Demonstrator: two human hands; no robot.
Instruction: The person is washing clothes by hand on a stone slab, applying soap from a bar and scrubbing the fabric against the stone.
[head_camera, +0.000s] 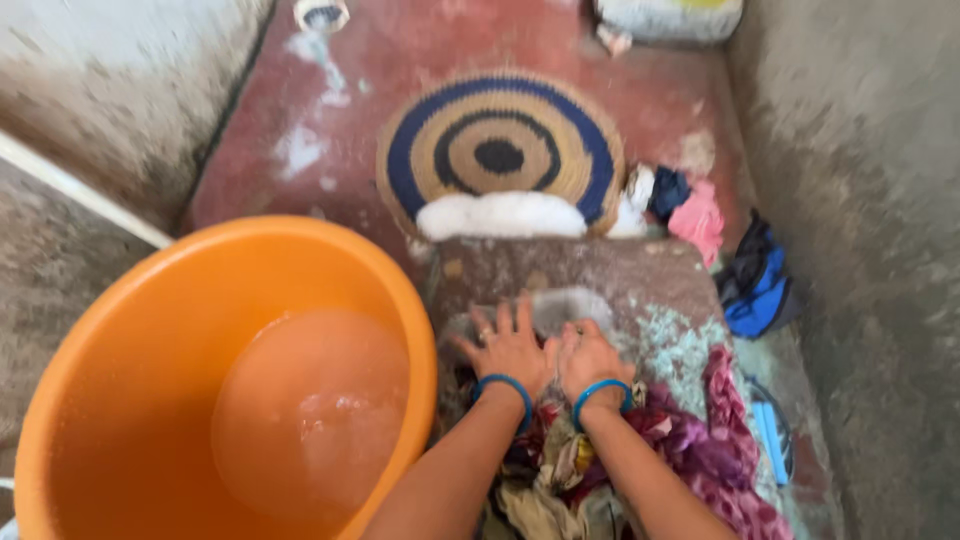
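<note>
Both hands, left hand (508, 348) and right hand (590, 357), press flat with spread fingers on a multicoloured wet cloth (640, 450) upon a soapy washing stone (620, 280), gripping nothing. Left of them stands an orange tub (120, 400) of water. Beyond lie a foamy round mat (500, 150) and unwashed clothes (690, 215); washing seems midway.

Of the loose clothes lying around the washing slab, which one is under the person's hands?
The multicoloured floral cloth on the slab. Both hands, left and right, press on it, while the pink cloth and blue garment lie untouched to the right.
</note>
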